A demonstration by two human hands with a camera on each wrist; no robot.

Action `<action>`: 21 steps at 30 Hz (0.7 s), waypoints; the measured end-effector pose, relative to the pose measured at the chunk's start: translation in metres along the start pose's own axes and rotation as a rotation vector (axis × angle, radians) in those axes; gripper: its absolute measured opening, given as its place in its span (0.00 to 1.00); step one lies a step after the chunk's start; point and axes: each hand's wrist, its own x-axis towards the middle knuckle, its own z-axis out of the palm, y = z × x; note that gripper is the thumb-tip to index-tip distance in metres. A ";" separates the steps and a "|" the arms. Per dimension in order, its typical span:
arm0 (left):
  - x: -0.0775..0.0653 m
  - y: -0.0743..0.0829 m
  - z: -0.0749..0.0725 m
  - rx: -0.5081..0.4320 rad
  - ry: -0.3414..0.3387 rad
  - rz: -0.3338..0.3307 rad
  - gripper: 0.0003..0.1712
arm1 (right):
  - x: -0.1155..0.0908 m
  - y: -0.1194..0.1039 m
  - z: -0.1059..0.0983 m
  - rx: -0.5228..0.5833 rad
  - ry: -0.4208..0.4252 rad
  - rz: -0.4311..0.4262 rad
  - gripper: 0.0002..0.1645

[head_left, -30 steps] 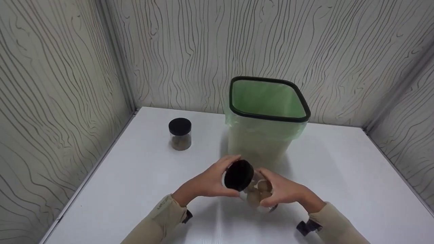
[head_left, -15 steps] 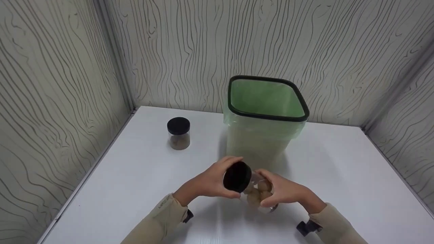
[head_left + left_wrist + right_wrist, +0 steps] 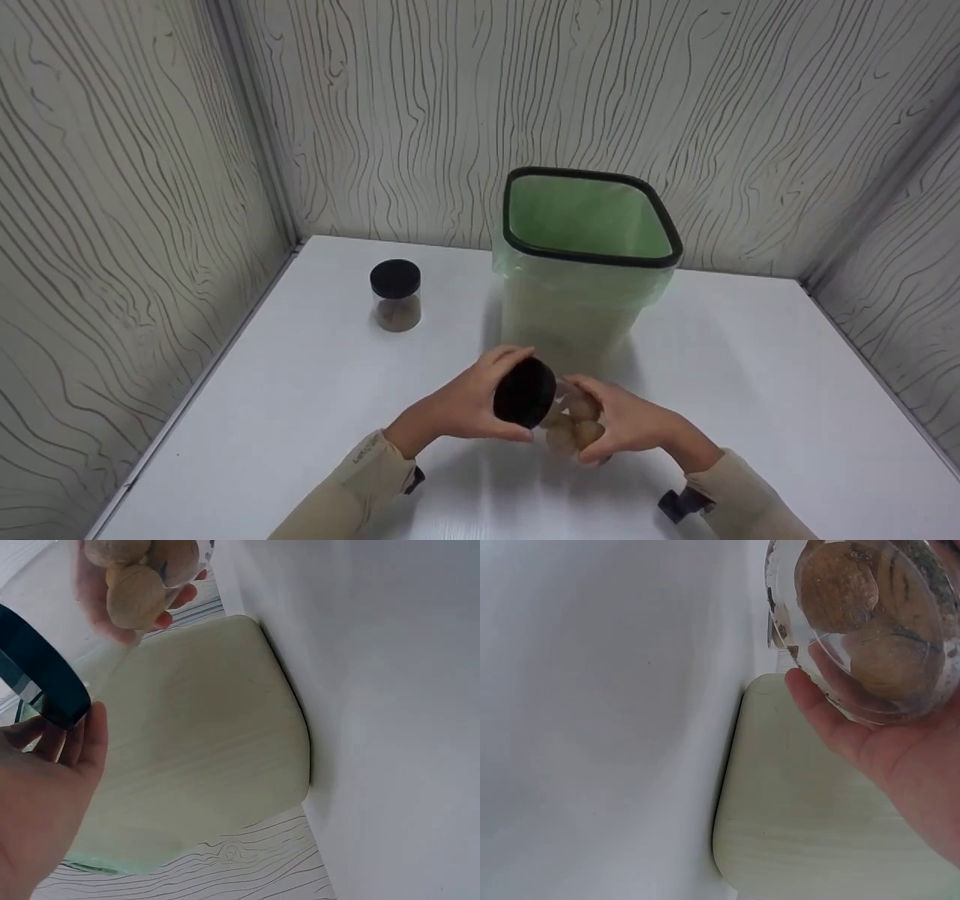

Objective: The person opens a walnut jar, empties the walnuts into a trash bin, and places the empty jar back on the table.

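a bin (image 3: 570, 326) stands right of centre; in front, at lower centre, the left hand (image 3: 472, 399) and right hand (image 3: 632, 416) hold a tilted jar (image 3: 564, 436), right gripping its body, left its lid (image 3: 525, 392). likely step: turning the lid; the next move calls for a steady jar.

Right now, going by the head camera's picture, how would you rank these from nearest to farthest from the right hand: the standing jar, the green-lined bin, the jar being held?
1. Held jar: in the right hand's grip.
2. Green-lined bin: just beyond the hand.
3. Standing jar: well off to the left, toward the back.
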 end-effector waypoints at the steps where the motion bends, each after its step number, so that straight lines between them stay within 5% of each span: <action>1: 0.000 0.000 0.001 0.016 0.000 0.000 0.59 | 0.000 0.000 0.000 0.005 0.002 0.000 0.53; 8: 0.000 -0.002 0.005 0.016 0.036 0.006 0.54 | -0.001 0.002 0.003 0.075 0.010 -0.032 0.50; 21: 0.002 -0.006 0.012 0.024 0.117 0.079 0.50 | -0.002 0.006 0.006 -0.029 0.044 -0.115 0.49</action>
